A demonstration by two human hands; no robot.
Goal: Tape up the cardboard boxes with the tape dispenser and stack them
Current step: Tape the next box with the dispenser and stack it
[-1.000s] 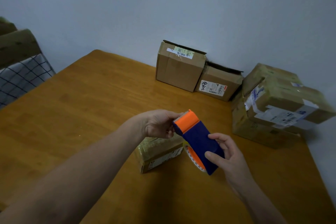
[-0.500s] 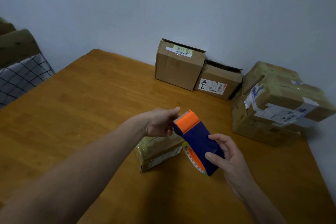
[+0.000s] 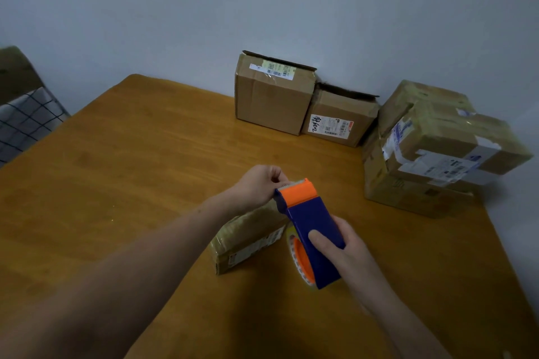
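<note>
My right hand (image 3: 344, 248) grips the blue body of the tape dispenser (image 3: 312, 227), which has an orange head and an orange roll core, held above the table. At the dispenser's toothed head, the fingers of my left hand (image 3: 259, 183) pinch the tape end. Just under the dispenser lies a small flat cardboard box (image 3: 248, 239), wrapped in tape. Two open-flapped boxes stand at the wall: a taller one (image 3: 272, 96) and a shorter one (image 3: 338, 119) with a white label. At the right is a stack of taped boxes (image 3: 431, 148).
The wooden table (image 3: 131, 169) has bare surface on the left and in front. A chair with a checked cloth (image 3: 23, 122) stands off the table's left edge. The wall runs close behind the boxes.
My right hand has shifted its grip so the thumb lies over the blue body. My left hand's fingers have closed onto the tape end at the head. The dispenser has hardly moved.
</note>
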